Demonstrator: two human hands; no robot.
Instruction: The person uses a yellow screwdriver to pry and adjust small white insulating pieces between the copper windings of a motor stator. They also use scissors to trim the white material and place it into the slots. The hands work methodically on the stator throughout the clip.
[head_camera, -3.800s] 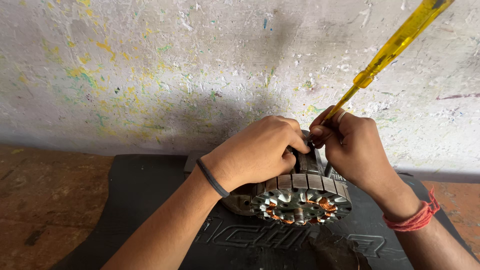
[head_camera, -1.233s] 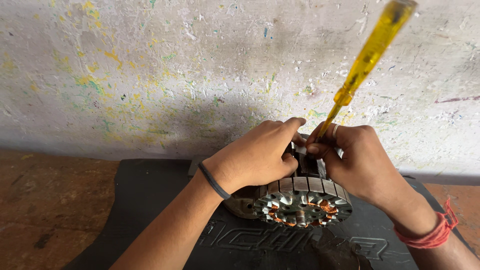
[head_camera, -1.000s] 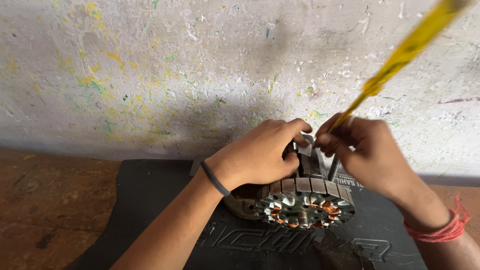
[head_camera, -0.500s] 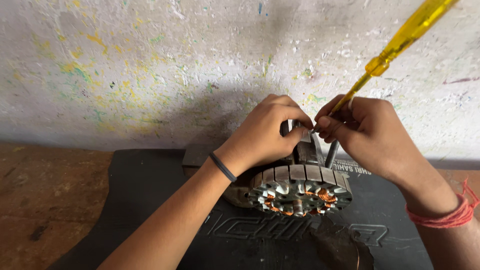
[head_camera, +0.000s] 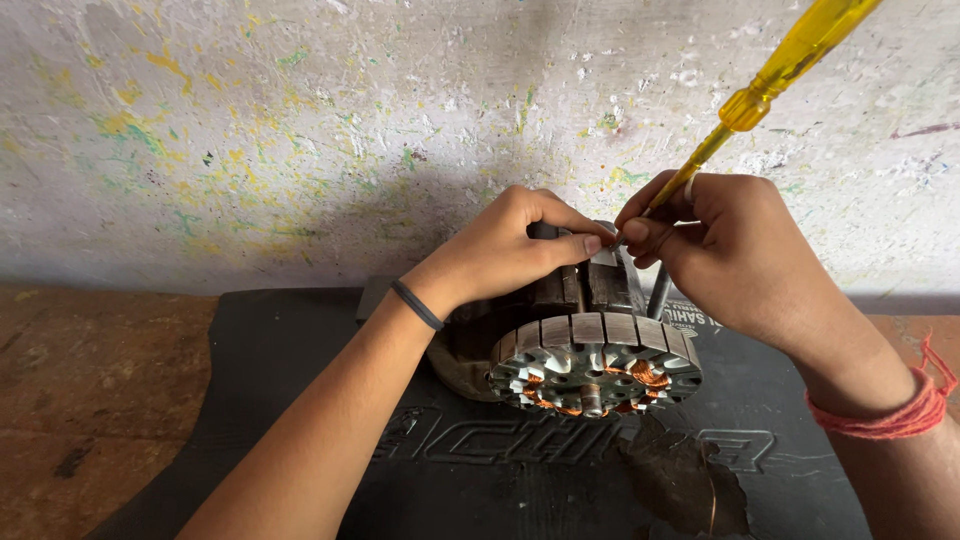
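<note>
stator: on its edge on black mat, face toward camera
left hand: clamped over stator top
right hand: pinching screwdriver shaft
axis: handle up-right, tip down-left at top rim, between both hands' fingertips

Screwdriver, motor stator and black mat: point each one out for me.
Screwdriver (head_camera: 790, 60), head view, on its yellow handle.
Motor stator (head_camera: 597, 365), head view, on its front face with copper windings.
Black mat (head_camera: 290, 350), head view, on a bare part left of the stator.
</note>
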